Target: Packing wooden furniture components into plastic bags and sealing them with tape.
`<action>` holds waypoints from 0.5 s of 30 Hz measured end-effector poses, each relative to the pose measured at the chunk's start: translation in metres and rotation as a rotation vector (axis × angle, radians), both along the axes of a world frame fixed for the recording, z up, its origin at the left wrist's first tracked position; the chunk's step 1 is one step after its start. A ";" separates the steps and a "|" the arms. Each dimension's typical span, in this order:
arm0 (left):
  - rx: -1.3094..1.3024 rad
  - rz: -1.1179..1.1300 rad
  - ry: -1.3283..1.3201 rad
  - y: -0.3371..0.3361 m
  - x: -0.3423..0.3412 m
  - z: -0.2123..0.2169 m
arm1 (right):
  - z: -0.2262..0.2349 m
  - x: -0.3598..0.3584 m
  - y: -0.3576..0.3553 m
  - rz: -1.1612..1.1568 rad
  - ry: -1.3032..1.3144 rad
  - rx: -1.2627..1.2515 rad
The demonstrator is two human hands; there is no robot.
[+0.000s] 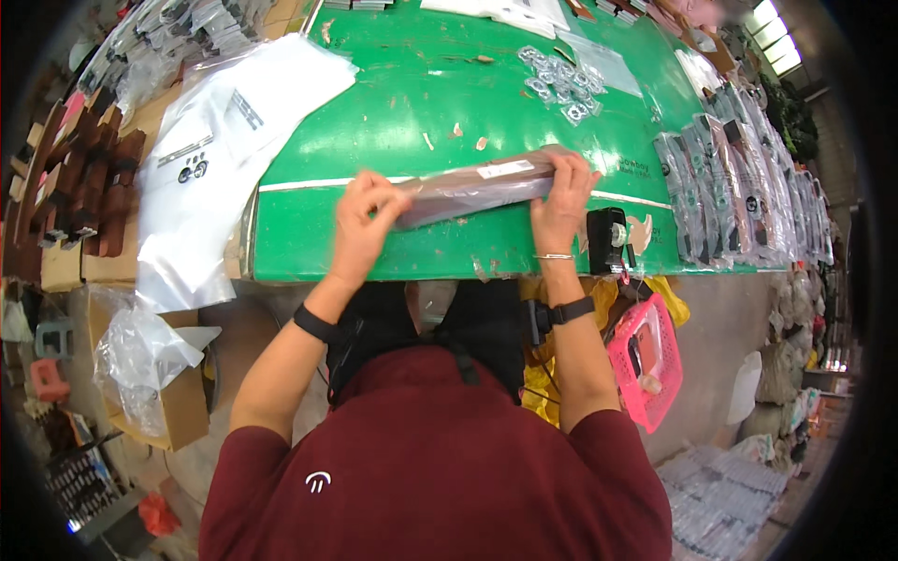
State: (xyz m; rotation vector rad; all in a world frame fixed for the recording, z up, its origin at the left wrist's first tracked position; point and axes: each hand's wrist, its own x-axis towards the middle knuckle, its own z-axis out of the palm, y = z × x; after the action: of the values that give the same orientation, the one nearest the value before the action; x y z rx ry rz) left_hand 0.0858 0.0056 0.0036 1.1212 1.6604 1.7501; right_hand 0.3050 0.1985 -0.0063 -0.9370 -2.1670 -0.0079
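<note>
A long brown pack in clear plastic wrapping (477, 190), with a white label on top, lies slantwise over the green table in front of me. My left hand (365, 224) is closed at its left end, thumb and fingers pinched together at the wrapping and slightly blurred. Around the right end, my right hand (564, 192) grips the pack, fingers over its far edge. Just right of that hand stands a black tape dispenser (603, 241) with a roll of tape in it.
Large printed plastic sheets (234, 140) drape over the left edge of the green table (393, 103). Small clear packets (566, 82) lie at the far right. Wrapped packs (739, 187) stand in rows on the right. A pink basket (645, 365) and a cardboard box (178, 402) sit below.
</note>
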 end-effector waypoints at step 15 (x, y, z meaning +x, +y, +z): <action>-0.205 0.066 -0.180 -0.030 0.048 -0.011 | 0.038 0.121 -0.043 -0.229 0.192 -0.149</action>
State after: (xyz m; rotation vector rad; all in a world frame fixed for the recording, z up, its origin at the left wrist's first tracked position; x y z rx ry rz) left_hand 0.1341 -0.0245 -0.0077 0.8014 1.7359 1.6239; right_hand 0.4258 0.1551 0.0319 -1.2166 -1.8947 0.1286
